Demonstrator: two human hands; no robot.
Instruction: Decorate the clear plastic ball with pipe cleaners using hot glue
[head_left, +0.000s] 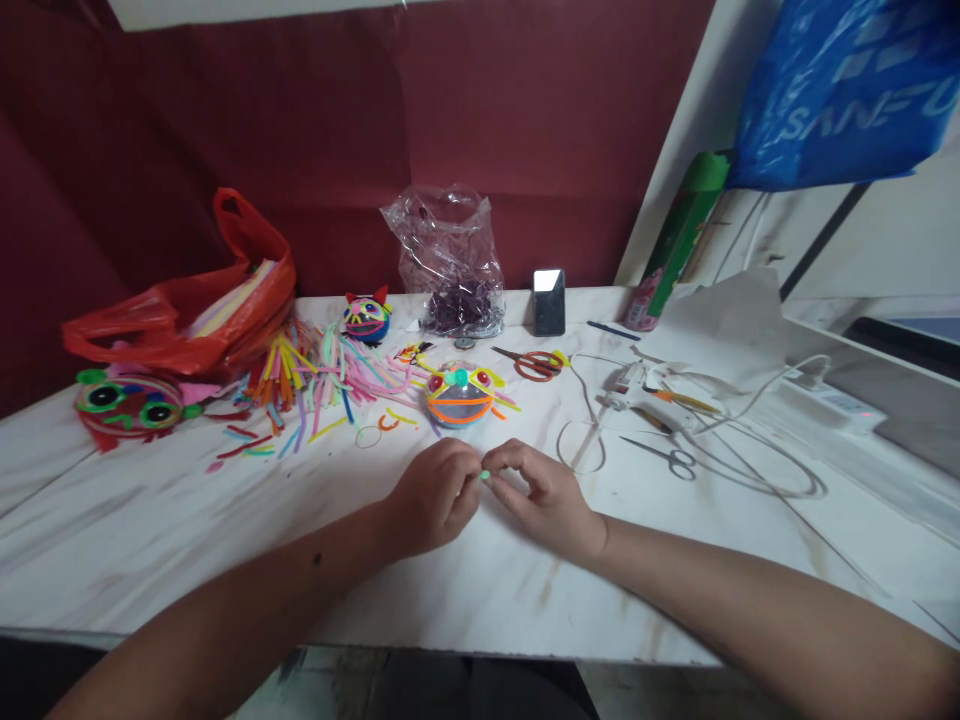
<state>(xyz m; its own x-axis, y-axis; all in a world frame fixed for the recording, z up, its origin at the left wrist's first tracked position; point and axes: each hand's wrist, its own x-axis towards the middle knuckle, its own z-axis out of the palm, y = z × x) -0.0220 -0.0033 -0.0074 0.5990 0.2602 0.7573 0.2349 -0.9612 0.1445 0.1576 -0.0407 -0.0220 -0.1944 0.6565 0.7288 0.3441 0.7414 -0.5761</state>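
Note:
My left hand [437, 498] and my right hand [546, 500] meet over the table, fingertips pinched. Between them sits a small light-green piece [485, 475], perhaps coiled pipe cleaner; most of it is hidden by the fingers. Just beyond my hands rests a round face ornament [459, 398] with red eyes, a turquoise nose and an orange-rimmed mouth. Cut pipe cleaner bits [259, 445] are scattered to the left, in front of bundles of coloured pipe cleaners [281, 368].
At left are a red plastic bag [172, 310] and a decorated face ornament [131, 405]; a smaller one [367, 318] stands behind. A clear bag [450, 260], phone [549, 303] and orange-handled scissors [538, 365] lie further back. Rightward are a corded glue gun [616, 395], small scissors [671, 458] and green can [679, 240].

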